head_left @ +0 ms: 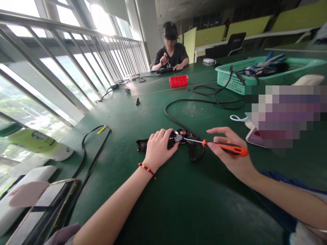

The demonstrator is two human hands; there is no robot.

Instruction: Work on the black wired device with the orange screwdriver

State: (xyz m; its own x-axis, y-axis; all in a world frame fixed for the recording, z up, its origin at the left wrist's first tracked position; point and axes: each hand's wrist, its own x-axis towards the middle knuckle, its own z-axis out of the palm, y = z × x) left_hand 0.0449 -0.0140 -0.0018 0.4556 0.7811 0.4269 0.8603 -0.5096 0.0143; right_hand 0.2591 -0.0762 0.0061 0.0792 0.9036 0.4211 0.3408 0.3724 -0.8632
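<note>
On the green table, my left hand [159, 144] is closed around an opened black corded device [143, 145]. A grey block [178, 138], red parts and thin wires show at its exposed end; my fingers hide its middle. My right hand [228, 149] grips an orange and black screwdriver [232, 149] by its handle, index finger raised. The shaft points left, and its tip is at the grey block; whether it sits on a screw I cannot tell. A black loop-shaped part [194, 154] lies below the shaft.
A black cable [176, 101] curves toward a green basket [231, 81] of tools. Beyond sits a red tray [178, 81], with a person [171, 51] working at the far end. At left are a bottle [38, 141], a black strap [95, 160] and a phone [43, 207].
</note>
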